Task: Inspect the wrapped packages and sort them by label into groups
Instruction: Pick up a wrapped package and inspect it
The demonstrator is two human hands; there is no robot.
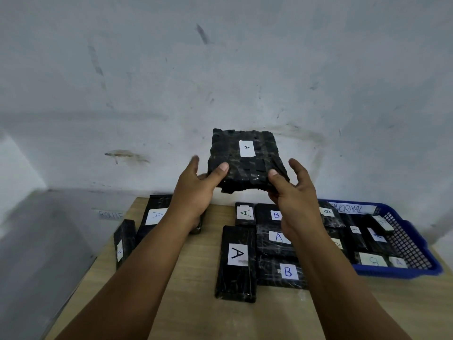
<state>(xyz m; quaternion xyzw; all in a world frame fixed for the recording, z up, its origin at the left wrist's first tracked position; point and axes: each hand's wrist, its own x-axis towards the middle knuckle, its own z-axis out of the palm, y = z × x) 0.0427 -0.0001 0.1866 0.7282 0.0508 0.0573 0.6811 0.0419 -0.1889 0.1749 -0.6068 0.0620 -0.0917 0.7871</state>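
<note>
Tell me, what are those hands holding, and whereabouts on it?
A black wrapped package labelled A, raised above the table. The left hand and right hand each grip a near bottom corner, thumbs on its labelled face.

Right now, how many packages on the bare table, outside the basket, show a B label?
2. One B package lies at the far side of the table, partly behind the right hand; the other B package lies nearest the camera. Arms may hide more.
</note>
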